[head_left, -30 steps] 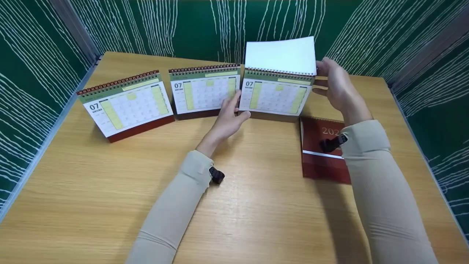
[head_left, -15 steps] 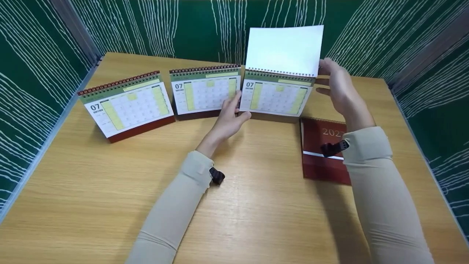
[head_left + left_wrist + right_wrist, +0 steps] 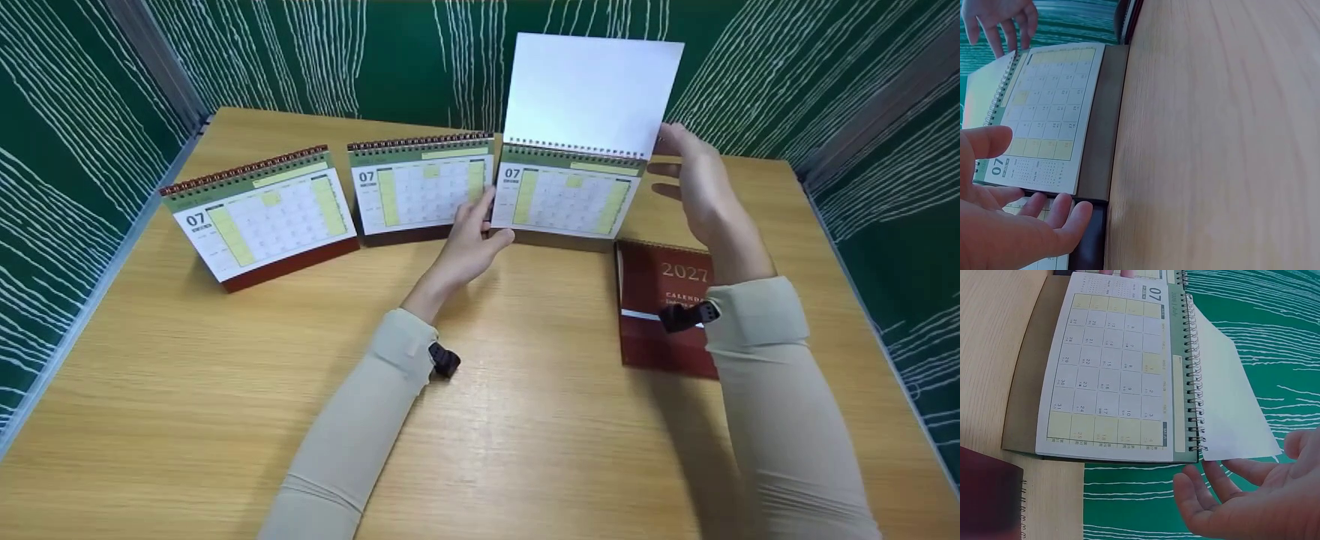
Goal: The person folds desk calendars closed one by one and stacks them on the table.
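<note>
A spiral-bound desk calendar (image 3: pixel 570 196), showing month 07, stands upright at the back of the table. Above its rings rises a blank white page (image 3: pixel 592 94). My left hand (image 3: pixel 469 238) is at the calendar's left edge, fingers extended and thumb in front, as the left wrist view shows (image 3: pixel 1010 230). On the other side, my right hand (image 3: pixel 705 184) has its loosely bent fingers at the right end of the rings. In the right wrist view, fingertips (image 3: pixel 1185 481) lie right beside the lower page edge (image 3: pixel 1238 453).
Two similar calendars stand to the left, one in the middle (image 3: pixel 420 187) and one angled farther left (image 3: pixel 262 217). A dark red calendar (image 3: pixel 660 345) marked 2027 lies flat on the wooden table (image 3: pixel 480 450), partly hidden by my right arm. A green wall (image 3: pixel 405 67) rises behind.
The white page has swung up and appears taller above the rings. My right hand has shifted slightly right and toward me; my left hand has stayed at the calendar's edge.
</note>
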Motion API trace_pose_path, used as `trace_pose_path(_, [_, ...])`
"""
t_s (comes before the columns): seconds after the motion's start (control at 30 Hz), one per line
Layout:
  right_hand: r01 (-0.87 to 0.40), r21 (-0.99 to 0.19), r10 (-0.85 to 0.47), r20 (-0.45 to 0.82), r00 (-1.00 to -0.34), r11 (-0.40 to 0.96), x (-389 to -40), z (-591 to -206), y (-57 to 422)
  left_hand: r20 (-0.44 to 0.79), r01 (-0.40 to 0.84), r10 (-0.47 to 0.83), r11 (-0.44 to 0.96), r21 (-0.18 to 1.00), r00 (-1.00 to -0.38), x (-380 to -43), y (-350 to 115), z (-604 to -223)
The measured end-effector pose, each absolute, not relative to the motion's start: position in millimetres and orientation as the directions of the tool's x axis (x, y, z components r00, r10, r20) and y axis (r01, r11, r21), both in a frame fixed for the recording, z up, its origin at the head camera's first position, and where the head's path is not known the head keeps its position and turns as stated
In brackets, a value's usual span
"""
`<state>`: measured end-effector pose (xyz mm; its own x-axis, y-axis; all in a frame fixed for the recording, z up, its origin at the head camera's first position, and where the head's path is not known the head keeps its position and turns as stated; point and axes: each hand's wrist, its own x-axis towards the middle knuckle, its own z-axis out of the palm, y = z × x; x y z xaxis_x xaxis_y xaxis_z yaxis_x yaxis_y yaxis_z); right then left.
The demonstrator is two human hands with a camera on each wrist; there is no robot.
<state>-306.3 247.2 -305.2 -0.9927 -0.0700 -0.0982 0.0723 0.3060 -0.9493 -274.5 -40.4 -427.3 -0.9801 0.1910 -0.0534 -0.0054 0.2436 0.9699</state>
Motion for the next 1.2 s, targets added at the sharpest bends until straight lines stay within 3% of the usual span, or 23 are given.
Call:
trace_pose_path(0.67, [0.09, -0.965, -0.04, -0.102, -0.994, 0.245, -284, -311, 247, -0.053, -0.008, 0.199, 0.217, 0.976, -0.979, -275, -43, -427])
trace_pose_path(1.07, [0.052, -0.995, -0.124, -0.062, -0.99, 0.084, -270, -325, 251, -0.027, 0.02, 0.213, 0.216, 0.976, -0.977, -277, -45, -428])
trace_pose_path(1.2, [0.045, -0.995, -0.139, -0.057, -0.989, 0.086, -265, -331, 252, -0.019, 0.024, 0.202, 0.212, 0.977, -0.979, -278, -45, -428])
